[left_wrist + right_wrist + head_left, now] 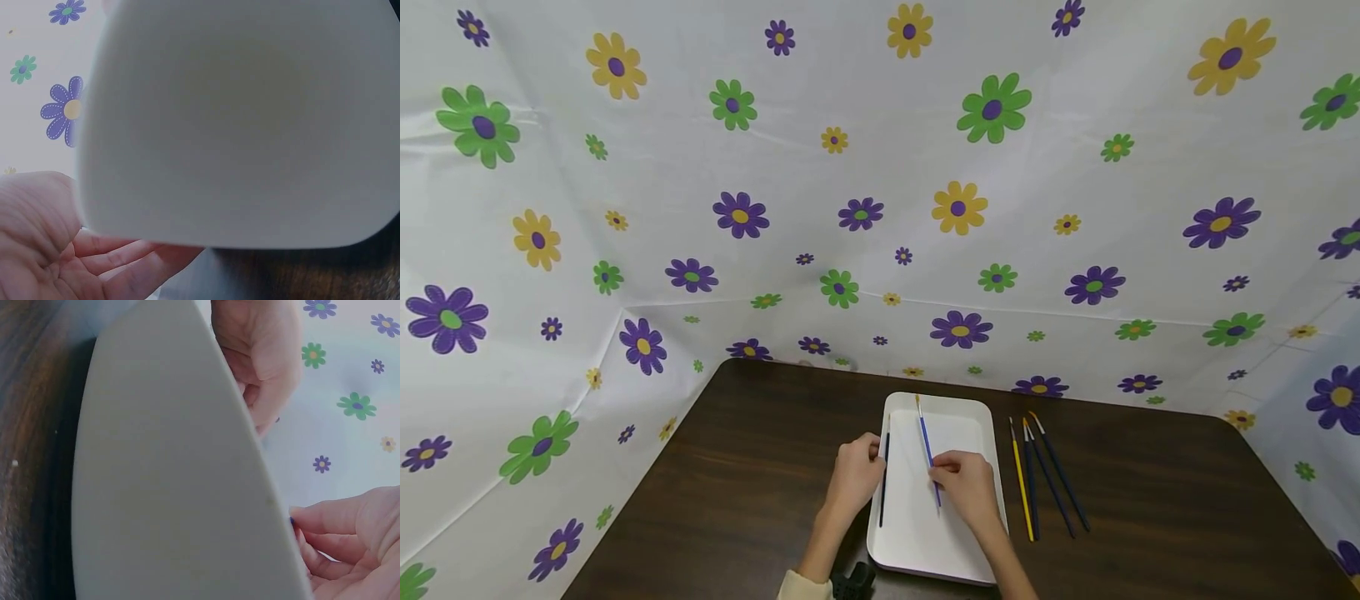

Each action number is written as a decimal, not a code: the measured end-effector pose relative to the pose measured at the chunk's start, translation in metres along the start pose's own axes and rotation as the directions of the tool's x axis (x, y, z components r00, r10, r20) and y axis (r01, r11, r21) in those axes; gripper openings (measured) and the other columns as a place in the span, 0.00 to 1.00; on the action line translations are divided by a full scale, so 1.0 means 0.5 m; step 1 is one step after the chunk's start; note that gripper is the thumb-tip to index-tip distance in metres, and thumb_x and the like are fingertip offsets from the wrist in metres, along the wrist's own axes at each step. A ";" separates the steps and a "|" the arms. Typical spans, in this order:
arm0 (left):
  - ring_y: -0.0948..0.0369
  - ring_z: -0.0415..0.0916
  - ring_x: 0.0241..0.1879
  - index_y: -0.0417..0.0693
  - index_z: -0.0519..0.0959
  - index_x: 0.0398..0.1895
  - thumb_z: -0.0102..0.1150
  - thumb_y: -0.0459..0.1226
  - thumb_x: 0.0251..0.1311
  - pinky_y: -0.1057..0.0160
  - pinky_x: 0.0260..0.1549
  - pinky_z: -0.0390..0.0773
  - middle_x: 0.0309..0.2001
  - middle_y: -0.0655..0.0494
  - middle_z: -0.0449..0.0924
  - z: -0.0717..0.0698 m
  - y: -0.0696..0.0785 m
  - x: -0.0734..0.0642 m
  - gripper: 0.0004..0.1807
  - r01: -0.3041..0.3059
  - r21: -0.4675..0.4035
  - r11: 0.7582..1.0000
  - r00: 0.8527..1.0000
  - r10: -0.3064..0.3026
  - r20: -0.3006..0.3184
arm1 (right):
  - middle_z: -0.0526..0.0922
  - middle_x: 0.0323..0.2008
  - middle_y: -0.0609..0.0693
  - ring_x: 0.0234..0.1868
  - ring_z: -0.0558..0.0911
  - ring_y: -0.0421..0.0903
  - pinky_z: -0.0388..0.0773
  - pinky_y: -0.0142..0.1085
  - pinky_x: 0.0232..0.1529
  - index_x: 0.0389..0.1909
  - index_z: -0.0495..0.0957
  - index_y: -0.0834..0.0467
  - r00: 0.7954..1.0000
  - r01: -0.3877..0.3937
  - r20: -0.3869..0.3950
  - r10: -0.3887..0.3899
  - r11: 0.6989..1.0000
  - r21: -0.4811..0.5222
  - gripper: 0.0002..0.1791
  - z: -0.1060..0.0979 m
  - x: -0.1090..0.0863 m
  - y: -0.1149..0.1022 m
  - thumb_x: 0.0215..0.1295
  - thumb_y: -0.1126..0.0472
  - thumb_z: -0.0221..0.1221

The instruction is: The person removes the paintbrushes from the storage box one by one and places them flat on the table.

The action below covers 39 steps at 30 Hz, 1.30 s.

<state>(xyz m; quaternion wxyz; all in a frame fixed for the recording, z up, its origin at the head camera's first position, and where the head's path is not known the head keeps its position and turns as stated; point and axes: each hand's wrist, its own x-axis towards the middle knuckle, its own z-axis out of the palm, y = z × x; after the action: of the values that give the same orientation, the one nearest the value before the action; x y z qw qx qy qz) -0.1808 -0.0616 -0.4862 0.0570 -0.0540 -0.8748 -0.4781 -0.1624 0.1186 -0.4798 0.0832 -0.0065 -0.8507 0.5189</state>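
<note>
A white rectangular tray [970, 533] lies on the dark table. My left hand [854, 477] grips the tray's left side, with its fingers [134, 259] running down outside the wall in the left wrist view. Just inside that side lies a dark paintbrush [883, 496], close to the left thumb. My right hand [968, 483] is over the tray and pinches a blue paintbrush [924, 433] near its middle, bristles pointing away. In the right wrist view the right hand [350, 540] shows a bit of blue between finger and thumb; the tray wall hides the rest.
Right of the tray, a yellow paintbrush [1022, 492] and several dark paintbrushes [1054, 471] lie on the table [1165, 492]. A black object [854, 579] is by the left sleeve. Flower-patterned white sheeting [880, 167] hangs around the table's back and sides.
</note>
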 end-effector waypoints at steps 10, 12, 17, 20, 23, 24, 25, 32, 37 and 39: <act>0.56 0.81 0.30 0.30 0.82 0.46 0.55 0.22 0.61 0.56 0.29 0.81 0.36 0.44 0.86 0.000 -0.002 0.002 0.12 0.009 0.009 1.000 1.000 -0.009 0.007 | 0.87 0.28 0.59 0.28 0.87 0.50 0.85 0.35 0.30 0.34 0.86 0.73 0.998 -0.051 -0.028 0.052 0.998 0.040 0.04 -0.028 0.010 0.004 0.60 0.74 0.67; 0.56 0.81 0.30 0.30 0.82 0.46 0.55 0.22 0.61 0.56 0.29 0.81 0.36 0.44 0.86 0.000 -0.002 0.002 0.12 0.007 0.010 1.000 1.000 -0.007 0.007 | 0.88 0.29 0.59 0.28 0.87 0.50 0.85 0.35 0.31 0.35 0.86 0.73 0.997 -0.065 -0.034 0.067 0.997 0.042 0.04 -0.036 0.011 0.005 0.61 0.74 0.67; 0.56 0.81 0.30 0.29 0.82 0.46 0.55 0.22 0.62 0.56 0.29 0.82 0.36 0.43 0.86 -0.001 -0.001 0.002 0.12 0.006 -0.001 1.000 1.000 -0.006 0.012 | 0.87 0.30 0.60 0.29 0.88 0.51 0.85 0.34 0.31 0.36 0.86 0.74 0.995 -0.091 -0.036 0.094 0.993 0.069 0.05 -0.057 0.016 0.005 0.62 0.73 0.67; 0.56 0.81 0.31 0.29 0.82 0.47 0.55 0.22 0.62 0.56 0.30 0.82 0.36 0.43 0.85 -0.002 -0.001 0.002 0.12 0.010 -0.002 1.000 1.000 -0.010 0.014 | 0.87 0.30 0.60 0.30 0.87 0.51 0.84 0.33 0.31 0.37 0.86 0.74 0.992 -0.111 -0.048 0.115 0.990 0.085 0.06 -0.069 0.019 0.006 0.62 0.73 0.67; 0.55 0.81 0.31 0.29 0.82 0.47 0.56 0.22 0.62 0.55 0.30 0.82 0.36 0.43 0.85 -0.002 -0.001 0.003 0.12 0.013 0.001 1.000 1.000 -0.013 0.013 | 0.88 0.31 0.60 0.30 0.88 0.50 0.84 0.31 0.32 0.38 0.86 0.74 0.989 -0.128 -0.064 0.133 0.988 0.083 0.06 -0.081 0.020 0.009 0.62 0.73 0.67; 0.55 0.81 0.31 0.29 0.82 0.47 0.56 0.22 0.62 0.55 0.30 0.82 0.36 0.43 0.85 -0.002 -0.001 0.003 0.12 0.013 0.003 1.000 1.000 -0.013 0.012 | 0.88 0.31 0.61 0.31 0.88 0.50 0.84 0.31 0.32 0.38 0.86 0.74 0.989 -0.129 -0.067 0.135 0.988 0.084 0.06 -0.085 0.021 0.011 0.62 0.73 0.67; 0.55 0.81 0.31 0.29 0.82 0.47 0.56 0.22 0.62 0.55 0.30 0.82 0.36 0.43 0.85 -0.002 -0.001 0.003 0.12 0.014 0.003 1.000 1.000 -0.014 0.013 | 0.88 0.32 0.61 0.31 0.88 0.50 0.84 0.31 0.32 0.38 0.86 0.74 0.988 -0.133 -0.068 0.139 0.987 0.088 0.07 -0.090 0.022 0.012 0.63 0.73 0.67; 0.56 0.81 0.31 0.30 0.82 0.48 0.55 0.23 0.63 0.57 0.30 0.82 0.37 0.44 0.85 -0.002 -0.002 0.003 0.12 0.020 -0.006 1.000 1.000 -0.020 0.021 | 0.88 0.33 0.62 0.29 0.88 0.45 0.82 0.27 0.31 0.41 0.85 0.76 0.982 -0.156 -0.092 0.166 0.983 0.101 0.09 -0.129 0.029 0.033 0.64 0.72 0.67; 0.57 0.80 0.30 0.29 0.82 0.48 0.55 0.23 0.63 0.57 0.30 0.81 0.36 0.44 0.85 -0.003 -0.001 0.003 0.12 0.018 -0.010 1.000 1.000 -0.018 0.021 | 0.88 0.32 0.63 0.26 0.86 0.43 0.79 0.26 0.28 0.42 0.84 0.76 0.977 -0.162 -0.138 0.160 0.987 -0.005 0.11 -0.177 0.035 0.061 0.65 0.70 0.66; 0.57 0.80 0.30 0.29 0.82 0.47 0.55 0.22 0.63 0.56 0.29 0.81 0.36 0.44 0.85 -0.002 0.000 0.002 0.12 0.010 -0.009 1.000 1.000 -0.010 0.018 | 0.88 0.31 0.63 0.26 0.86 0.44 0.78 0.26 0.26 0.42 0.84 0.77 0.974 -0.170 -0.162 0.158 0.983 -0.064 0.12 -0.200 0.036 0.075 0.66 0.69 0.66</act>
<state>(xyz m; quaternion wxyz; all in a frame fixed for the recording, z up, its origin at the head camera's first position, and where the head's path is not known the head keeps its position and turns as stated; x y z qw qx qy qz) -0.1817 -0.0625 -0.4854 0.0463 -0.0542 -0.8734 -0.4818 -0.1683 0.2261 -0.4659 0.1062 -0.1207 -0.8577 0.4884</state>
